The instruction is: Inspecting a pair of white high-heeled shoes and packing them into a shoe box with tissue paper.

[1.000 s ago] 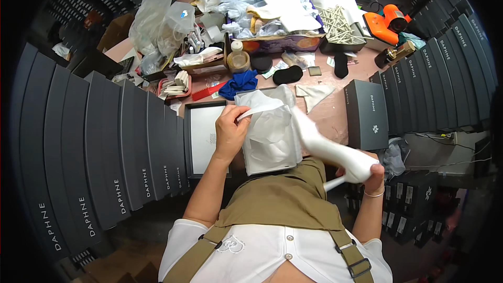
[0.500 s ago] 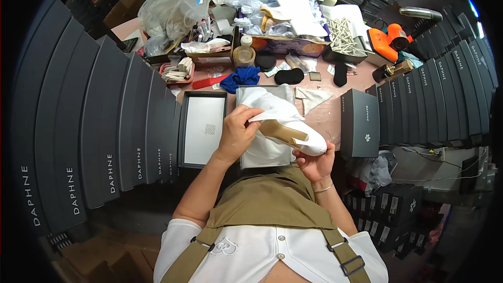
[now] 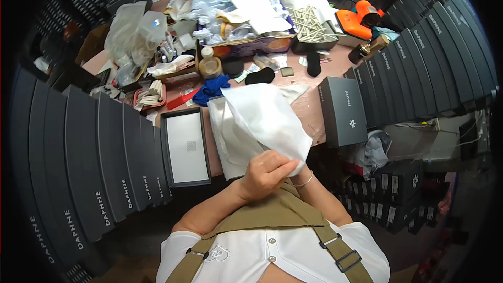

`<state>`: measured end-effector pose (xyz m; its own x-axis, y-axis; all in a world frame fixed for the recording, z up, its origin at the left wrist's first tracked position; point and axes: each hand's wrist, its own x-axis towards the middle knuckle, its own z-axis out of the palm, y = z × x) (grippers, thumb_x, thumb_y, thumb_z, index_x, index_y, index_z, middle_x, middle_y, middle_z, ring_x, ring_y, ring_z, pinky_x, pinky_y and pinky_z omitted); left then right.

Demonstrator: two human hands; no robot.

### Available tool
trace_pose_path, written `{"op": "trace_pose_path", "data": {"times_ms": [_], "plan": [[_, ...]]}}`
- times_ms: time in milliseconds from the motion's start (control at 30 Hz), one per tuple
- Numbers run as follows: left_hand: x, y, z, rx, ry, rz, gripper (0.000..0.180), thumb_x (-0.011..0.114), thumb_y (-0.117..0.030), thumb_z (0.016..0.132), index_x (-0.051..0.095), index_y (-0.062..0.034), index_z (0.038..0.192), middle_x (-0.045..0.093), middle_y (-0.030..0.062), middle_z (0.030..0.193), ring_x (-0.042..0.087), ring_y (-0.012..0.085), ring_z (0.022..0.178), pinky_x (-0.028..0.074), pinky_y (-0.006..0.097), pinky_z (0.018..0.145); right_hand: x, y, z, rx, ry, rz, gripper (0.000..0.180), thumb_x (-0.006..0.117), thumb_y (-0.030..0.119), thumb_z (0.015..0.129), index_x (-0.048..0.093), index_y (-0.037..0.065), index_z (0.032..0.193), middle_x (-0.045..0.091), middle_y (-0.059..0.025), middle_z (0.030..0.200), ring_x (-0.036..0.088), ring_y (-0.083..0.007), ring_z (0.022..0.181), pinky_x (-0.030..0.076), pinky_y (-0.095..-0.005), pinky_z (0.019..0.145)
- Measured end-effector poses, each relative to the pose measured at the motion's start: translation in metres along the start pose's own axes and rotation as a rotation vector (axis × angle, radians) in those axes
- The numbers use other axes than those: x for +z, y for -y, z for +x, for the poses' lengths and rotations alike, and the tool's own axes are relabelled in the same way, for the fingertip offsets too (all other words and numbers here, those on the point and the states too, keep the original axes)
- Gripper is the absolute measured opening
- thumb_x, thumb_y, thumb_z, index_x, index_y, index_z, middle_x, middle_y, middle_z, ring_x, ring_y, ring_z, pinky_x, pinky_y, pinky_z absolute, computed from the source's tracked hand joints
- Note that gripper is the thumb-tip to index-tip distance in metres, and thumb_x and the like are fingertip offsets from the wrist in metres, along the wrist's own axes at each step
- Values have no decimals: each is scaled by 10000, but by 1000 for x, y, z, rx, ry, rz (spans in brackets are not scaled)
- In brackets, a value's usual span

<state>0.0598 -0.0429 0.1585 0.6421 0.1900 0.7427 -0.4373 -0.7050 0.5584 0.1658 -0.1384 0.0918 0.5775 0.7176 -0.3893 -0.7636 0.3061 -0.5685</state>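
Note:
White tissue paper [image 3: 270, 120] spreads over the open shoe box in front of me, its near right edge lifted toward my body. My left hand [image 3: 269, 174] is closed on that edge, thumb and fingers pinching the paper. Only the wrist and a little of my right hand [image 3: 301, 173] show beside it; its fingers are hidden by the paper. The white shoe is out of sight now. To the left of the tissue lies a dark box lid [image 3: 186, 147], its white inside facing up.
Dark shoe boxes [image 3: 112, 162] are stacked on both sides. One closed box [image 3: 343, 112] stands at the table's right. Behind are a blue cloth [image 3: 210, 90], a red comb [image 3: 181, 99], a bottle [image 3: 210, 65], black pads [image 3: 260, 76], a tray of white sticks [image 3: 313, 26] and an orange tool [image 3: 353, 23].
The white shoe has gone from view behind the tissue paper. My left hand has moved down and right, drawing the paper toward me. The view has shifted a little.

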Motion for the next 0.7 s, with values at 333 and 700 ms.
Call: {"op": "trace_pose_path", "data": {"times_ms": [333,700], "plan": [[33,13,-53,-501,406,-290,178,629,-140,853,642,-34,996,610,107,859,598,310,823,495,338,709,-125,16,68,-80,-153,-1068,301,518,229,889,611,24,1089,633,-178,1094,608,-305,1018,478,-391,882],[-18,54,-232,-2034,-599,-856,333,592,-402,917,566,-81,833,552,18,751,519,142,664,428,271,567,-14,-54,67,-530,563,-1813,446,645,214,813,527,-81,1125,609,-280,954,599,-412,907,475,-469,810]]}}
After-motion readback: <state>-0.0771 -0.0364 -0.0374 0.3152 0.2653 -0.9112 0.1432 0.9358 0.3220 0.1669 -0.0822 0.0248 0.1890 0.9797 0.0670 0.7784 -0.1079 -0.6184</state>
